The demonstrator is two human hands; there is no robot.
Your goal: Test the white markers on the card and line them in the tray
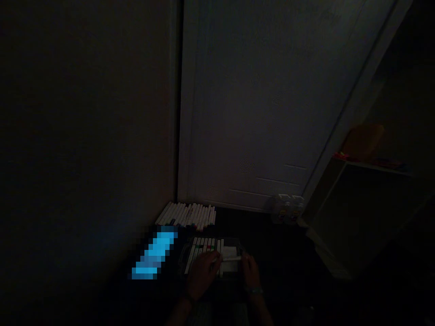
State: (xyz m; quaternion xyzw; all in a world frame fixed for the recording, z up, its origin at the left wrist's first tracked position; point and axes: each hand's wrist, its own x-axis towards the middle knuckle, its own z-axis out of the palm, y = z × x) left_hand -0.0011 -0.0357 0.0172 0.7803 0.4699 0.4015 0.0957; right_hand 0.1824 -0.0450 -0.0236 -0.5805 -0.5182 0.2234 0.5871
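Head view, lower centre of the frame: your left hand (203,274) is curling nearly closed at the left end of a white marker (232,259), and your right hand (250,270) is pinching its right end. The marker's long axis is running almost level across the frame, crosswise to the upright row of markers (205,243) in the clear case (230,250) beneath. Both hands are sitting equally near it; the case's pale, bare section is lying just below the marker. Beyond, at centre-left, loose markers (190,214) are fanning out; darkness is hiding individual fingertips.
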